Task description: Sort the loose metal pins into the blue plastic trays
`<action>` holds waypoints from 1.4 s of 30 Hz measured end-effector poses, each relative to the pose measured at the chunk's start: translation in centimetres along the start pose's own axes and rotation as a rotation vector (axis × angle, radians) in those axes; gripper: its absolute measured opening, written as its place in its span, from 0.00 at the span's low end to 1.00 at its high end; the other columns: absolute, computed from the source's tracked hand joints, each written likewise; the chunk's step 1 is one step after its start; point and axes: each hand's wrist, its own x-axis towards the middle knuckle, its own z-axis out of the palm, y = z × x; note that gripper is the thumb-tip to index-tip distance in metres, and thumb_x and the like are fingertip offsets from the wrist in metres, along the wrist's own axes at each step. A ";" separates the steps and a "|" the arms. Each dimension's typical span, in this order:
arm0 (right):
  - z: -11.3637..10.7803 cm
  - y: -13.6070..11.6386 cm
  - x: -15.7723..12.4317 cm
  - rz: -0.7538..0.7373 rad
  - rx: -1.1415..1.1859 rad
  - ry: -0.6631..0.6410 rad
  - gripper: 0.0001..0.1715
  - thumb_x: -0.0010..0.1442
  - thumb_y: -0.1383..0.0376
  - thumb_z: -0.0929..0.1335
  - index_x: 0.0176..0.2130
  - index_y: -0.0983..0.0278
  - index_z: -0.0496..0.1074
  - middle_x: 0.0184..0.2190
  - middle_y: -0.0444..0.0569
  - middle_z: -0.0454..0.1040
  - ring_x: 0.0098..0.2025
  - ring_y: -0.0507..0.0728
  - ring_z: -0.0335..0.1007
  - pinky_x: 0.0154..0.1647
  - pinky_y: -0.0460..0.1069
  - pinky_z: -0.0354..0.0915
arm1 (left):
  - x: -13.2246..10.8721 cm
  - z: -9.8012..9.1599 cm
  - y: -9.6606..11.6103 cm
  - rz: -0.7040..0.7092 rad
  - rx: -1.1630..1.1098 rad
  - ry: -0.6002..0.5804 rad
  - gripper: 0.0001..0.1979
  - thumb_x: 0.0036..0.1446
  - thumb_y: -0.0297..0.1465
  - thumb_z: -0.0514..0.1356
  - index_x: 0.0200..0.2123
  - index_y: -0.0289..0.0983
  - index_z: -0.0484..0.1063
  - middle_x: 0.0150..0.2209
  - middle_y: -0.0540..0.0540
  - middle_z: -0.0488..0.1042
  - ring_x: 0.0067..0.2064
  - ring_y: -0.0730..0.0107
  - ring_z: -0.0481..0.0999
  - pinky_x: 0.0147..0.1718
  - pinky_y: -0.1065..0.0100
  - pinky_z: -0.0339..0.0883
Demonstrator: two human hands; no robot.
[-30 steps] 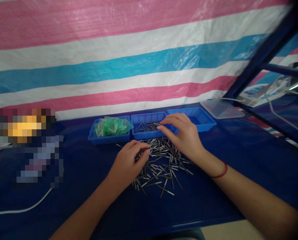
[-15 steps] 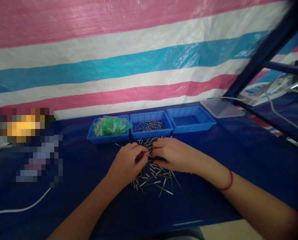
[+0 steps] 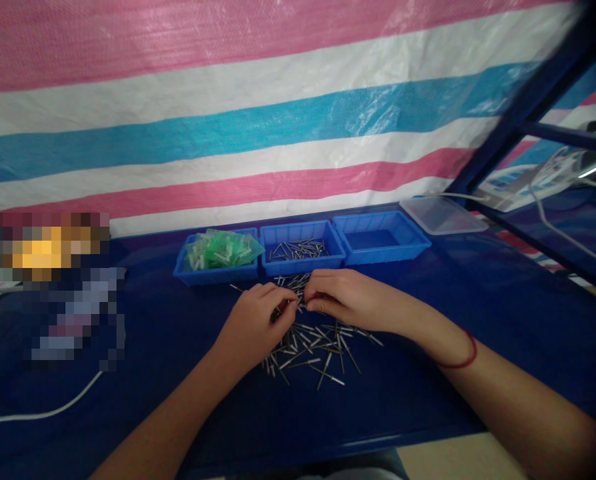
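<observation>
Left hand (image 3: 255, 323) and right hand (image 3: 341, 301) meet fingertip to fingertip over loose pin pile (image 3: 313, 343) — pinching pins, apparently gathering them; middle tray (image 3: 302, 250) just beyond.

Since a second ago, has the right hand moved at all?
Yes. The right hand has come back from the middle blue tray, toward the person, and now rests on the pile of metal pins, meeting the left hand.

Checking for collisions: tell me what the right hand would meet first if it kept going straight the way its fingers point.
The right hand points leftward, fingertips almost at the left hand. Going straight on, it would likely meet the left hand's fingers first, above the pile of metal pins; depth between them is unclear.
</observation>
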 end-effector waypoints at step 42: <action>2.4 -3.1 1.2 0.304 0.952 0.397 0.16 0.60 0.55 0.66 0.31 0.65 0.72 0.26 0.44 0.72 0.27 0.48 0.65 0.27 0.44 0.61 | -0.5 -0.5 1.2 -0.020 -0.276 0.431 0.03 0.59 0.30 0.57 0.35 0.38 0.70 0.31 0.50 0.72 0.29 0.76 0.68 0.29 0.73 0.64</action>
